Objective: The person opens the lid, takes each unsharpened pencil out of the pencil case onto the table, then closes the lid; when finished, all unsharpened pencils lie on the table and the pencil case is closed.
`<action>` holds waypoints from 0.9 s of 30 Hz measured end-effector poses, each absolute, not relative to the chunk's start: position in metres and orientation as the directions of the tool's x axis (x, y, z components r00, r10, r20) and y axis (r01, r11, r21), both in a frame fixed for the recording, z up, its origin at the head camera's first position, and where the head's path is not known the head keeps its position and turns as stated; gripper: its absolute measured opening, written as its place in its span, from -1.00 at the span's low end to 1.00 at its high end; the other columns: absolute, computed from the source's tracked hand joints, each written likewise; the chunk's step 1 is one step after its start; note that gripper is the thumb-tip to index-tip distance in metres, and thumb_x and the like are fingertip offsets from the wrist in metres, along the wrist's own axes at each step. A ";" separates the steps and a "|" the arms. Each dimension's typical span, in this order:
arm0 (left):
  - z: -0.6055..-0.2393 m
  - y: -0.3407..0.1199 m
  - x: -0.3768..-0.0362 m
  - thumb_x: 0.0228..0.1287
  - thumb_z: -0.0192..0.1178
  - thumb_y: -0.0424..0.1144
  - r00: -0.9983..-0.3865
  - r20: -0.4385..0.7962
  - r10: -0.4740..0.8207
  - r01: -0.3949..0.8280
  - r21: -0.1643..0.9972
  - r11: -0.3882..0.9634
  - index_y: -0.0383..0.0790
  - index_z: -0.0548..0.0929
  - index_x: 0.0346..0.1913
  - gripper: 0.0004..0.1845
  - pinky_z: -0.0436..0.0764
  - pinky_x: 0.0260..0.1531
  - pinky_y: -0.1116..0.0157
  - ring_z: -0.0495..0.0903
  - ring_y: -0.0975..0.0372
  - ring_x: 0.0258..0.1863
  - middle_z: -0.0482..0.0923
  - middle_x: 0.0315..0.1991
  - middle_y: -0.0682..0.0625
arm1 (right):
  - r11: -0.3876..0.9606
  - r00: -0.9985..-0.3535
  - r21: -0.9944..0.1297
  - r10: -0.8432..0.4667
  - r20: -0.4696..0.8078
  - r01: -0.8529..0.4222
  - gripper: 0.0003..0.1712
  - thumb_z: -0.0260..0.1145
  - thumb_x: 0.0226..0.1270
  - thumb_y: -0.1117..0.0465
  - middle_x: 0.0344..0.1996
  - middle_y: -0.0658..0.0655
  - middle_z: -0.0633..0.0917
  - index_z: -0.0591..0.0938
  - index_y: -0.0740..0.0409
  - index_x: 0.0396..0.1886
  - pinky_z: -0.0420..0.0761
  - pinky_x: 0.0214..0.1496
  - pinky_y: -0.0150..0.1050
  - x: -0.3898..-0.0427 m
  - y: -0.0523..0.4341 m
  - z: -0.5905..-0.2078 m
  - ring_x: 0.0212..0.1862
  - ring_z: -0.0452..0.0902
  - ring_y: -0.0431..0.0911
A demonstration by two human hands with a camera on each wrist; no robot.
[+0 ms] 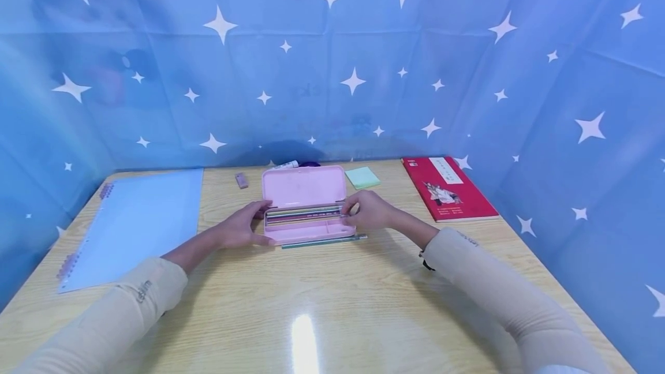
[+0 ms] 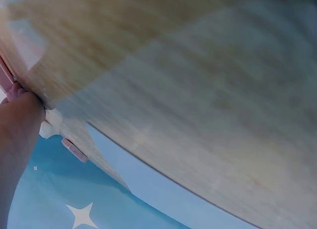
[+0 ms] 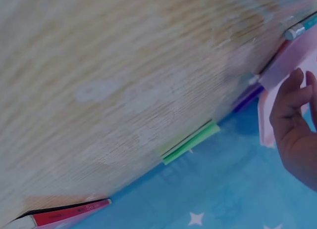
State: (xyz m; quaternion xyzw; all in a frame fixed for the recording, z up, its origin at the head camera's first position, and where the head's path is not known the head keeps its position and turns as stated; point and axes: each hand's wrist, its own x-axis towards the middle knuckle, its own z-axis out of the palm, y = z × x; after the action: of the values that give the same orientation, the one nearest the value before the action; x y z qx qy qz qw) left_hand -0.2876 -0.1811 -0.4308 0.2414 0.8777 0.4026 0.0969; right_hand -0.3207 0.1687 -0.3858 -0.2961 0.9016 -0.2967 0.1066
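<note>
Green pencil (image 1: 324, 241) before open pink pencil case (image 1: 306, 205) of pencils (image 1: 303, 213).

Study desk setup, prob. staged booth: wooden desk (image 1: 332, 305) w/ spiral notebook (image 1: 135, 224), red book (image 1: 447, 189), sticky notes (image 1: 362, 177), pencil case (image 1: 306, 204); blue star-print backdrop (image 1: 332, 62) all round.

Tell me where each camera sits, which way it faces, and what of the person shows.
Head: above, looking forward and down at the table; both forearms, left hand and right hand at the open pink case.
Left wrist: low by the left hand, looking across the tabletop; hand edge against the case, eraser beyond.
Right wrist: low, looking across the table; right-hand fingers at the case, green notes, red book.
Shared: the case in all three views.
</note>
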 end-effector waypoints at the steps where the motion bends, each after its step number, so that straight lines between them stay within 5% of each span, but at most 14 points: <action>1: -0.431 -0.181 -0.288 0.02 0.54 0.00 -0.865 0.024 0.501 0.345 0.753 0.560 -0.43 0.04 0.52 0.17 0.23 0.39 -0.04 0.30 -0.13 0.34 0.23 0.40 -0.32 | 0.649 -0.799 -0.595 -0.600 -0.019 -0.474 -0.94 0.45 0.23 0.30 -0.34 0.00 0.72 0.75 0.18 -0.31 0.50 -0.37 -0.33 -0.322 0.168 -0.387 -0.43 0.47 -0.14; 7: -0.431 -0.181 -0.288 0.03 0.53 0.00 -0.862 0.016 0.507 0.343 0.755 0.558 -0.43 0.02 0.52 0.17 0.22 0.39 -0.04 0.28 -0.14 0.35 0.22 0.41 -0.32 | 0.650 -0.771 -0.566 -0.635 -0.039 -0.507 -0.92 0.43 0.23 0.34 -0.35 0.01 0.72 0.76 0.24 -0.28 0.52 -0.25 -0.31 -0.328 0.165 -0.386 -0.24 0.55 -0.02; 27: -0.434 -0.183 -0.289 0.04 0.51 0.03 -0.861 0.015 0.509 0.349 0.746 0.567 -0.41 0.02 0.53 0.17 0.23 0.39 -0.05 0.28 -0.14 0.36 0.19 0.43 -0.32 | 0.619 -0.693 -0.531 -0.716 -0.080 -0.578 -0.89 0.33 0.24 0.48 -0.36 0.14 0.73 0.75 0.32 -0.29 0.55 -0.20 -0.35 -0.340 0.160 -0.387 -0.30 0.53 -0.17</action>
State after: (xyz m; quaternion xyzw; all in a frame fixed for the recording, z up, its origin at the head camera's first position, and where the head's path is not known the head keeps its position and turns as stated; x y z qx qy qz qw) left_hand -0.2892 -0.1826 -0.4336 0.2437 0.8795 0.3961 0.1012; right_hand -0.3401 0.1596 -0.3871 -0.3644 0.8882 -0.2400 0.1437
